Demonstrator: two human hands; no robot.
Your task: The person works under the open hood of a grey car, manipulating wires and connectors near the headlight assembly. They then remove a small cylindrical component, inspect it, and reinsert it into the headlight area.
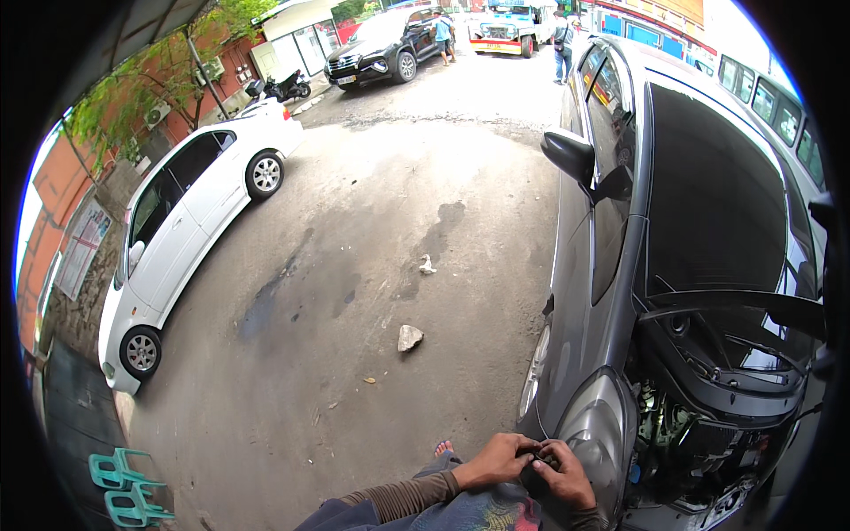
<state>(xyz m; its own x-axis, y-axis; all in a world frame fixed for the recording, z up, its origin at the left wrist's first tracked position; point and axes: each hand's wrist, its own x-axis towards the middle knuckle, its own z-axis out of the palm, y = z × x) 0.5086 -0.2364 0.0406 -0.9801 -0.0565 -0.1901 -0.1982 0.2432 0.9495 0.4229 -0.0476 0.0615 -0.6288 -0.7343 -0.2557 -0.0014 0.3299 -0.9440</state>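
Observation:
My left hand (494, 460) and my right hand (567, 479) meet in front of me, at the front corner of a dark grey car (571, 354). The fingers of both are closed and pinched together around something small and dark, too hidden to name. A thin pale line, perhaps a wire, curves up beside the fingertips. Just right of my hands is the car's cloudy headlight (598, 434). Its hood is raised, and the engine bay (699, 442) lies exposed behind the headlight.
A white sedan (190, 208) is parked at the left. Two stacked green plastic chairs (133, 504) stand at the lower left. A rock (409, 338) and a white scrap (427, 265) lie on the pavement. Farther off are a black SUV (376, 49), a jeepney (509, 26) and people.

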